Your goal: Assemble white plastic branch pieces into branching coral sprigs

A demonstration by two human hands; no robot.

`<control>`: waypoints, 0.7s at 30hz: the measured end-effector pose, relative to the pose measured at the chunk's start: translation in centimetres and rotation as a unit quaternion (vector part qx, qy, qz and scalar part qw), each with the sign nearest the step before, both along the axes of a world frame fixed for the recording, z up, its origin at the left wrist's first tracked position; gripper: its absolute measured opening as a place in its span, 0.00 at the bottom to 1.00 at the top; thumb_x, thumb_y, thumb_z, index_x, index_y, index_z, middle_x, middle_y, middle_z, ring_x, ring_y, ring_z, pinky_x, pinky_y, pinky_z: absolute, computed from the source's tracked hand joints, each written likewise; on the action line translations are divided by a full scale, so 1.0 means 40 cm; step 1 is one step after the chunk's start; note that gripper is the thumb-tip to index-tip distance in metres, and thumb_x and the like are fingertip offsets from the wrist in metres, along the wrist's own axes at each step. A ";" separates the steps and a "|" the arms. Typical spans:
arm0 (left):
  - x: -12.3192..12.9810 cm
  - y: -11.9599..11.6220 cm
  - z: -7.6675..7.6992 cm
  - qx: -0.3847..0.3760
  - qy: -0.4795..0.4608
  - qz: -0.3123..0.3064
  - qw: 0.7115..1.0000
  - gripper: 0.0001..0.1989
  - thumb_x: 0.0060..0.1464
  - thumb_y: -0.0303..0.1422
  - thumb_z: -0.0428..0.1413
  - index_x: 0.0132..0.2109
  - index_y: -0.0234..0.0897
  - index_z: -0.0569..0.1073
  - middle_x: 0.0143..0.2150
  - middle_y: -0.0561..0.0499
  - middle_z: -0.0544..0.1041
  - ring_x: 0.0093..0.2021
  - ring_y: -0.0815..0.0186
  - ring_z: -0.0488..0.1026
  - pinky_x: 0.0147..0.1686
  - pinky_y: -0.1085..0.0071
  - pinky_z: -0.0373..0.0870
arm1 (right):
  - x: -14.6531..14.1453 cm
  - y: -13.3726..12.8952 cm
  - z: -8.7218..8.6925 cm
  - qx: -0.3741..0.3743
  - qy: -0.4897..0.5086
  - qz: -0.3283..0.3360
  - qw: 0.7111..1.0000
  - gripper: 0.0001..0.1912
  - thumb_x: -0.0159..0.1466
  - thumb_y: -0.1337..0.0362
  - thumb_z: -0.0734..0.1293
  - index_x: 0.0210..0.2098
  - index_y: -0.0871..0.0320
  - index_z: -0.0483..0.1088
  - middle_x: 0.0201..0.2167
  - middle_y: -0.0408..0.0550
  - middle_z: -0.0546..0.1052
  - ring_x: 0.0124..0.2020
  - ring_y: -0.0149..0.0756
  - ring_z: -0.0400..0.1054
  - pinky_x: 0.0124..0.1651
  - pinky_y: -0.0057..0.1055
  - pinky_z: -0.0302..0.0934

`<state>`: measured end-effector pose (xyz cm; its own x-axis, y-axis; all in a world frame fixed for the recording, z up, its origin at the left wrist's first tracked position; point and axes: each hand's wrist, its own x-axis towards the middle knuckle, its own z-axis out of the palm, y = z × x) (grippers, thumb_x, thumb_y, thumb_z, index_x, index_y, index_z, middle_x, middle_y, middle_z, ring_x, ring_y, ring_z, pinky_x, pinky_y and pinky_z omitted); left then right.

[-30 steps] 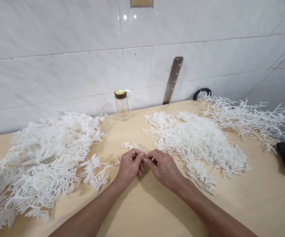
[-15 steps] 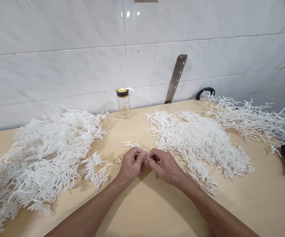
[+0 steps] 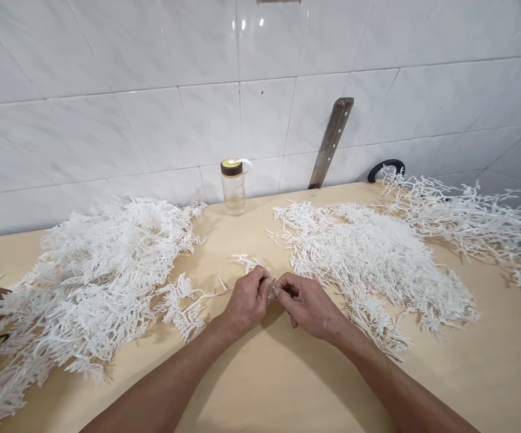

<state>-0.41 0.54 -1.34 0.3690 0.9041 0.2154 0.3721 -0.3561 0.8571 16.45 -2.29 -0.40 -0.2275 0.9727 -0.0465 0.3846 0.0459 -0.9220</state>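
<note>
My left hand (image 3: 248, 299) is closed, its thumb and fingers pinching a small whitish piece (image 3: 271, 290) over the middle of the table. Close beside it, my right hand (image 3: 304, 304) has its fingertips pinched at the same piece, which is too small and covered to make out well. A white branched stem (image 3: 246, 261) lies just behind my left hand. To the left of that hand is a small white branched sprig (image 3: 183, 307), its thin stem running toward the hand.
White branched pieces form a heap (image 3: 120, 270) on the left and another (image 3: 373, 258) on the right, with longer branches (image 3: 477, 219) behind. A clear bottle (image 3: 234, 191) stands near the wall, where a metal strip (image 3: 332, 141) leans. The table (image 3: 269, 385) is light wood.
The view has shifted a little to the left, so things appear further right. Both hands stay together at the small piece, with the fingers slightly changed in position.
</note>
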 end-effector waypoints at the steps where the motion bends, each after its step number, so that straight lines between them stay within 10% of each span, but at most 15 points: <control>1: -0.002 0.003 0.000 -0.012 0.000 -0.007 1.000 0.11 0.63 0.37 0.47 0.34 0.37 0.66 0.26 0.56 0.65 0.26 0.70 0.60 0.29 0.72 0.57 | 0.001 0.000 -0.001 0.003 -0.003 -0.001 1.000 0.09 0.65 0.62 0.60 0.30 0.56 0.66 0.20 0.36 0.66 0.14 0.25 0.62 0.18 0.23 0.57; 8: -0.015 0.022 0.001 -0.129 -0.076 -0.056 0.987 0.14 0.60 0.42 0.53 0.34 0.35 0.67 0.28 0.55 0.66 0.29 0.70 0.62 0.30 0.73 0.59 | 0.008 0.006 -0.003 0.024 -0.005 -0.017 1.000 0.09 0.65 0.61 0.61 0.31 0.56 0.68 0.19 0.37 0.67 0.15 0.26 0.62 0.19 0.23 0.57; 21: -0.004 0.002 0.021 -0.075 -0.009 -0.019 0.997 0.14 0.62 0.41 0.47 0.30 0.39 0.60 0.26 0.56 0.60 0.28 0.69 0.57 0.30 0.71 0.55 | -0.006 0.002 -0.004 0.007 0.025 -0.039 0.999 0.11 0.66 0.58 0.61 0.31 0.56 0.68 0.17 0.35 0.66 0.14 0.27 0.61 0.19 0.25 0.56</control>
